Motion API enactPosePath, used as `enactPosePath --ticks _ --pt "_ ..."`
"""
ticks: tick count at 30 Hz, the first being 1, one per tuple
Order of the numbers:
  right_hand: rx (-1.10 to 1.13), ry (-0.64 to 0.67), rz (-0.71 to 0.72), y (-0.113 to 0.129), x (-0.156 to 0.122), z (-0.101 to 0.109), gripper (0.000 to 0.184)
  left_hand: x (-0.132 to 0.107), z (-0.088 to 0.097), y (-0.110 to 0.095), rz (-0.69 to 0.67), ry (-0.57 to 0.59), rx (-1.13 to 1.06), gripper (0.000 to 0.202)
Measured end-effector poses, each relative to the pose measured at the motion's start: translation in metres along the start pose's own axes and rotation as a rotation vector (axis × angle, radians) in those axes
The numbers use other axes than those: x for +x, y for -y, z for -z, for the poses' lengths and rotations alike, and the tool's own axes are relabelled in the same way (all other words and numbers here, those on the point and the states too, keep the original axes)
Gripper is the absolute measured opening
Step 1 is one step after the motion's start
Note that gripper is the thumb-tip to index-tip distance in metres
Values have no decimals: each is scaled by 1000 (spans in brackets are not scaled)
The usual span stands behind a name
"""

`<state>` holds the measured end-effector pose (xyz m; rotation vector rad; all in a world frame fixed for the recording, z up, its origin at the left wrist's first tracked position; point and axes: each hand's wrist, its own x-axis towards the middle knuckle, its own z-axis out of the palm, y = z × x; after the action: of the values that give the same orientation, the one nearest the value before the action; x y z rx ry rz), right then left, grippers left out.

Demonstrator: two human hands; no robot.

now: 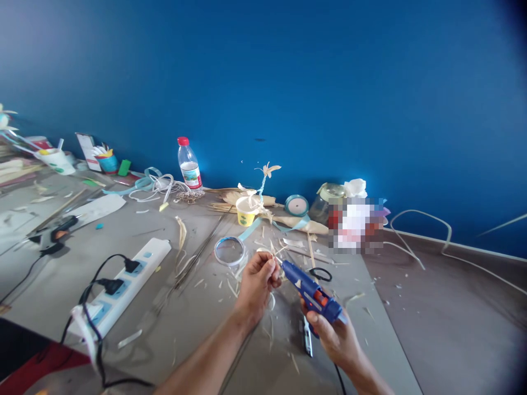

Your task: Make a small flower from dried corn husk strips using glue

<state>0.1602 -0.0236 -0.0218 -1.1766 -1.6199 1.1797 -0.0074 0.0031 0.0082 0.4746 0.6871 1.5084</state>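
Observation:
My right hand [329, 334] is wrapped round the handle of a blue glue gun [308, 288], whose nozzle points up and left. Close to that nozzle, my left hand [261, 277] pinches a thin pale strip [280, 251], perhaps dried husk; its lower part is hidden by the fingers. The nozzle tip is right by the strip, and I cannot tell whether they touch. Below the glue gun lies a utility knife [307, 336]. Black scissor handles [320, 274] show just behind the gun. A roll of clear tape [229, 251] rests left of my left hand.
A white power strip [135, 274] with black plugs lies at the left, near another glue gun [51, 238]. Behind my hands stand a yellow-and-white cup [246, 213], a husk flower [268, 170] on a blue stem, and a red-capped bottle [190, 167]. Husk scraps litter the table.

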Motion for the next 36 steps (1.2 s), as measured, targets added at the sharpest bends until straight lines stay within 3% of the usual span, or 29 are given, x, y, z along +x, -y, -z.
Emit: enactPosePath --ticks 36 --pt "2 -29 16 -5 0 1 37 1 0 -2 -9 -22 10 24"
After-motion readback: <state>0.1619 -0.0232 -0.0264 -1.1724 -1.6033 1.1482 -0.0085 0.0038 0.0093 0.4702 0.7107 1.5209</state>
